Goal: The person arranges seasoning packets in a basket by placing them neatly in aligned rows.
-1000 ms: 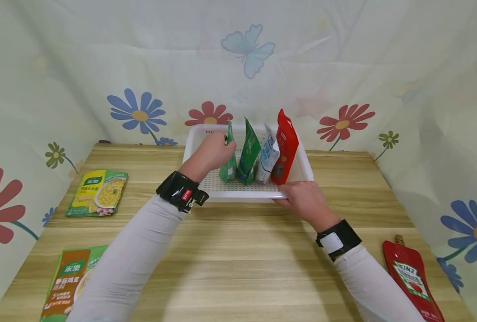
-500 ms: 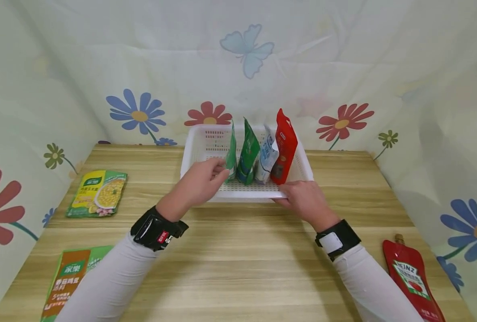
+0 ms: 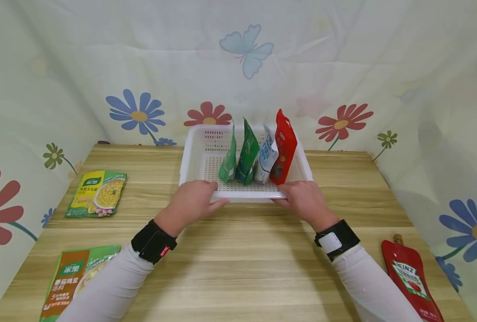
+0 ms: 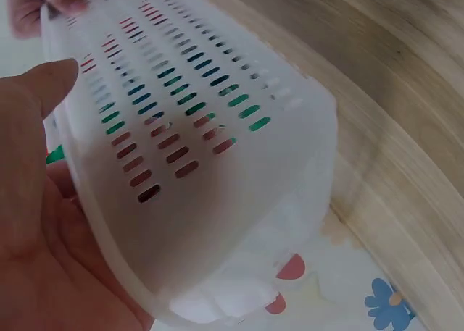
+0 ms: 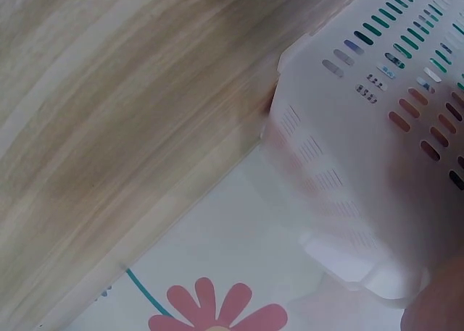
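Since the earlier frame, the left hand has dropped from the green packet to the white basket, at center frame on the table. Both hands, left and right hand, hold its near rim.

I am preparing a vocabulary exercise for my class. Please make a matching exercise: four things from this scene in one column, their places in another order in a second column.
Things:
1. ketchup pouch
2. corn soup packet
3. red pouch
4. left hand

Places:
a. upright in the basket
b. on the basket's near rim
c. table, near right
d. table, left side

Pairs: 1-c, 2-d, 3-a, 4-b
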